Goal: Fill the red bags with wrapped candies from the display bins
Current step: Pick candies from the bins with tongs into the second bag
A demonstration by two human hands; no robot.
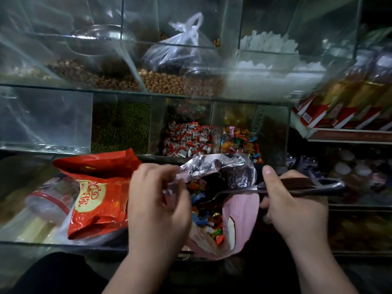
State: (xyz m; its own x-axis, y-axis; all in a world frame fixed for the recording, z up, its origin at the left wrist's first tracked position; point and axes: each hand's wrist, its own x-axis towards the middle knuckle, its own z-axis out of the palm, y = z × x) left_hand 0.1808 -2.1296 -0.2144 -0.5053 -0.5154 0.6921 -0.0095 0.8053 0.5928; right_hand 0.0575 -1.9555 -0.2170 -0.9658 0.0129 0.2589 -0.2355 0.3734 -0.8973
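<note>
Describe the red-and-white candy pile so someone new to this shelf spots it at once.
Take the glass display case and follow its lower row of bins. Right of the green beans and left of the mixed-colour candies lie the red-and-white candies. Only they share one uniform red-and-white wrapper.

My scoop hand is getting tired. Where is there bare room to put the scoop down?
The glass compartment left of the green beans looks bare. Crowded: beside the left hand, which grips the open bag, lie the red bag and a jar; red-and-white candies and mixed candies fill their bins. The right hand grips the scoop.
</note>
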